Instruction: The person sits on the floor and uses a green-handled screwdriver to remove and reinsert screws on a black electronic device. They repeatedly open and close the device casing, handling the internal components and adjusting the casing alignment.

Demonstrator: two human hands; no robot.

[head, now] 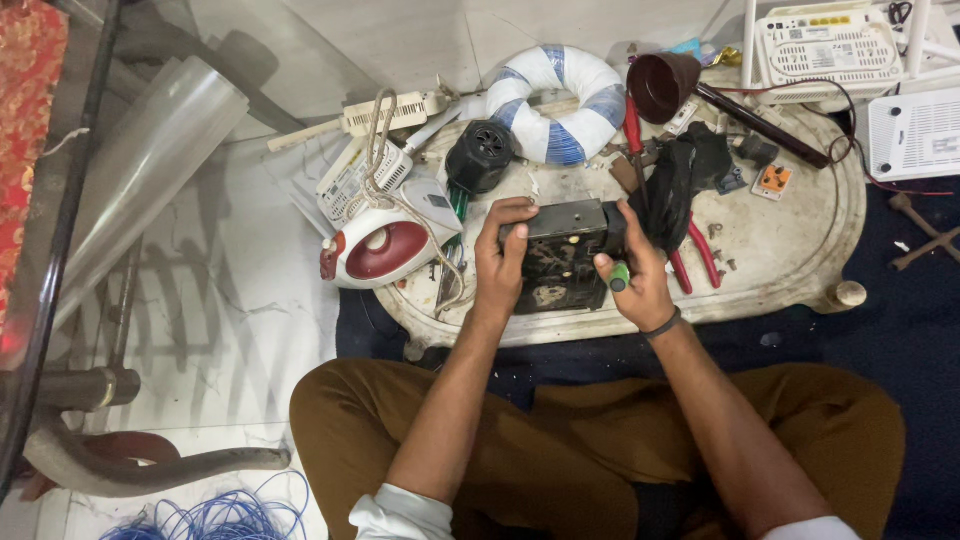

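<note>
Both forearms reached forward from the seated person's lap, bare below rolled white sleeves. The left hand [500,262] curled with its thumb on top and fingers wrapped under. The right hand [635,275] was closed in a grip, knuckles up, a dark band around its wrist.

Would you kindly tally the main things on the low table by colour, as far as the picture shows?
Black: 3, the box held by the left hand and right hand, the round plug adapter, the cloth
Red and white: 1, the clothes iron
Blue and white: 1, the ring
Maroon: 1, the funnel
Red-handled: 1, the pliers
Total: 7
</note>
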